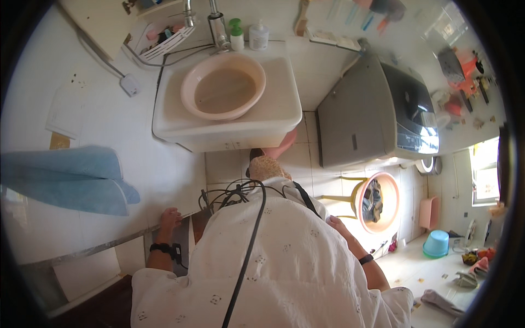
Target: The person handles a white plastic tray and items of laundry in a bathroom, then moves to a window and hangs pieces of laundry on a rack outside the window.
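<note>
My left hand [171, 218] hangs beside the tiled wall, fingers loosely curled and nothing seen in it. At the right side of my white patterned top [283, 254], my right hand [336, 224] rests near the cloth; its fingers are partly hidden. Ahead stands a white ceramic washbasin [279, 94] on a cabinet. A pale pink plastic basin [190, 102] sits in it, holding cloudy water [225, 90]. To the right, a peach plastic basin [391, 201] with dark clothes [372, 203] rests on a yellow-legged stool [348, 199].
A grey washing machine [352, 119] stands right of the washbasin. Behind the pink basin are a faucet [217, 28], a green-topped pump bottle [236, 35] and a white one [259, 36]. Blue towels [82, 176] hang at left. Black cables [233, 192] loop before my chest.
</note>
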Available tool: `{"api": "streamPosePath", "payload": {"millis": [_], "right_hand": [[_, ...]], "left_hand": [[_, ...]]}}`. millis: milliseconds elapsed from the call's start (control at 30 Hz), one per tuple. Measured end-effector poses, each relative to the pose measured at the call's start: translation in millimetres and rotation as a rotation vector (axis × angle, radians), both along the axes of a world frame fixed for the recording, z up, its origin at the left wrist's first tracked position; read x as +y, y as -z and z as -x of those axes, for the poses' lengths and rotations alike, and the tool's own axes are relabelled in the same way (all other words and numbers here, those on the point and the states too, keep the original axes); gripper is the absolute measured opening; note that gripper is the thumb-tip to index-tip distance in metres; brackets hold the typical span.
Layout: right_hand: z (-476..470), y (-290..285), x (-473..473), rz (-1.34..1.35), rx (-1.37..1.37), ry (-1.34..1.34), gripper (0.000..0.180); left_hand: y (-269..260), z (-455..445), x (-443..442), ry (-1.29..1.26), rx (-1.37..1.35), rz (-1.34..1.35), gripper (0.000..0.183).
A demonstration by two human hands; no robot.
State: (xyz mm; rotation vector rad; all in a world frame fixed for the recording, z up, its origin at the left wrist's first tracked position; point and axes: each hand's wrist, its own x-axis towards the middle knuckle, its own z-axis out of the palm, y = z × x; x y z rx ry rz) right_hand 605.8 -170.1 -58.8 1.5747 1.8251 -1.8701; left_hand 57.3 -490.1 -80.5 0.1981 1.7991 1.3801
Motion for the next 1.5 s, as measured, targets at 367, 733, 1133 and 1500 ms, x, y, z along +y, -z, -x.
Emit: {"api": "streamPosePath", "payload": {"millis": [367,733,1133,1500], "right_hand": [[13,-30,-56,0.036,-0.046,0.379,0.015],[34,-77,-81,0.119,-0.314,0.526,0.013],[6,-56,-131,0.23,-0.523,0.582,0.021],[-2,-71,-133,0.237,-0.555,0.639,0.023]], "left_hand": [[22,55,23,0.325,-0.135,0.273,0.044],[86,80,14,0.426,-0.287,0.342,0.041],[112,95,33,0.529,-0.25,0.562,0.035],[147,92,89,0.583,-0.228,0.686,0.03]]}}
